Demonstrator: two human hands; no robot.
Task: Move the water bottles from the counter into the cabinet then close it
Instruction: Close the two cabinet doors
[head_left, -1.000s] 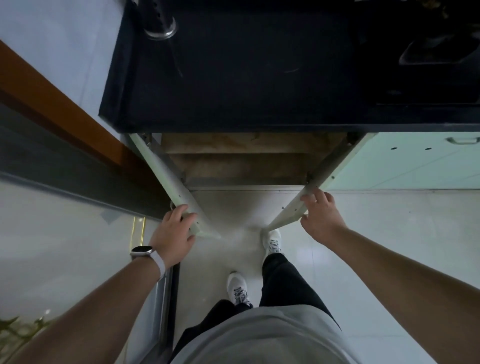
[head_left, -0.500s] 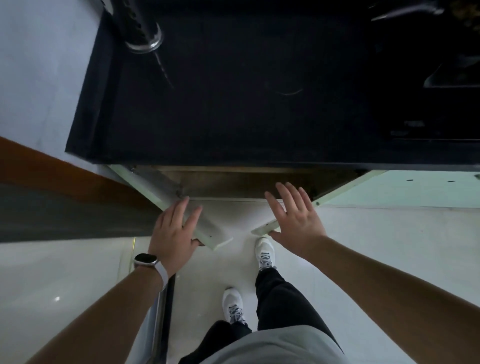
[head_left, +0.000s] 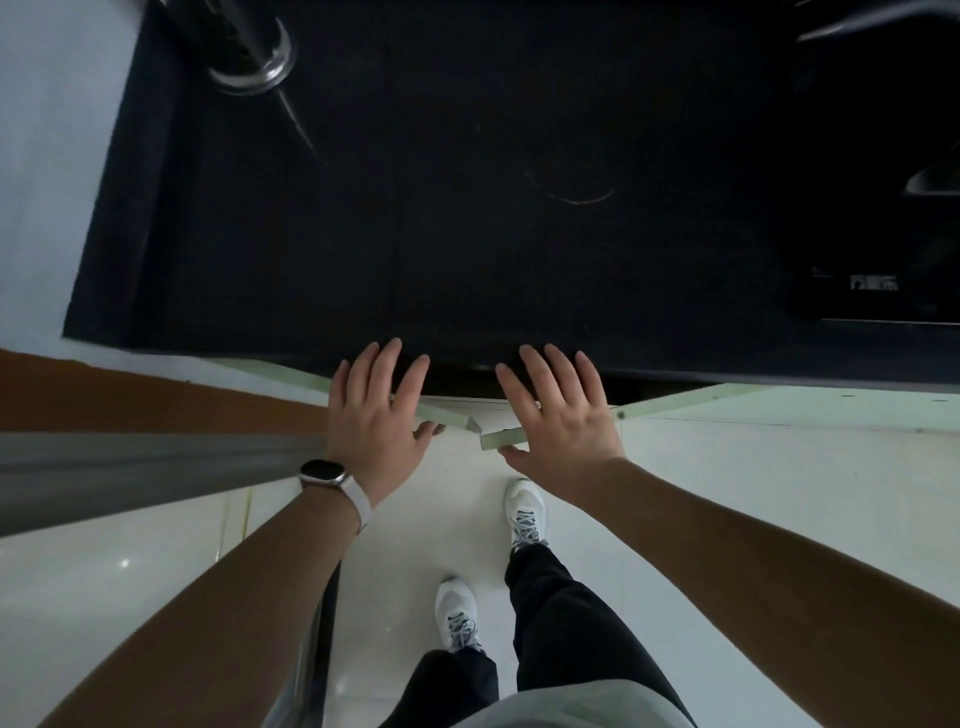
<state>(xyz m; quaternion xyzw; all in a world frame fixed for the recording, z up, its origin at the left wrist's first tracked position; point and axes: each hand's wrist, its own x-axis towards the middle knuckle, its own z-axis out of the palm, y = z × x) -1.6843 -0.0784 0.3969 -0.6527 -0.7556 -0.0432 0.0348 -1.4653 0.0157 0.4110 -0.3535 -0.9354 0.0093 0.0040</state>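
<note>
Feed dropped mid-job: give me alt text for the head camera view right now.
Looking down, the left hand and right hand press flat, fingers spread, on the pale green left cabinet door and right cabinet door, both ajar, free edges almost meeting. A black counter overhangs them; a metal container stands at its far left corner.

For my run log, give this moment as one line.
left hand: flat on left door | right hand: flat on right door | state: both ajar, not yet shut
</note>
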